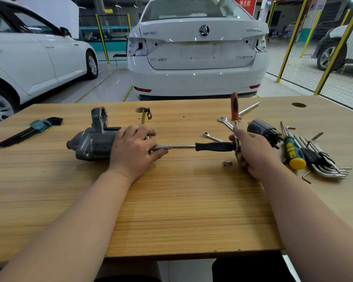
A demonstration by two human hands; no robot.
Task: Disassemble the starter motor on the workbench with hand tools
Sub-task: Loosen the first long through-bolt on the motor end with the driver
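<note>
Starter motor [92, 144] lies on its side on the bench [171, 200], left of centre, with our left hand [132, 148] over its right end. A driver [214, 146] with a black handle runs level from that end to our right hand [251, 151].

The main risk, as we judge it, is the socket slipping. The fastener is hidden under our left hand, so we cannot tell whether the socket sits square on it. A long shaft turned from its far end tips easily, and a tipped socket would round the head. The motor's body is round and only one hand steadies it, so a hard pull could roll it. Our left thumb lies right beside the shaft and could be pinched if the socket jumps. A loose bolt [227, 163] sits just beside our right hand and could be knocked away.

Our left hand is curled over the motor's housing and holds it down. Our right hand is closed tight around the driver's end and what looks like a ratchet [234, 106], whose red handle stands upright and blurred.
</note>
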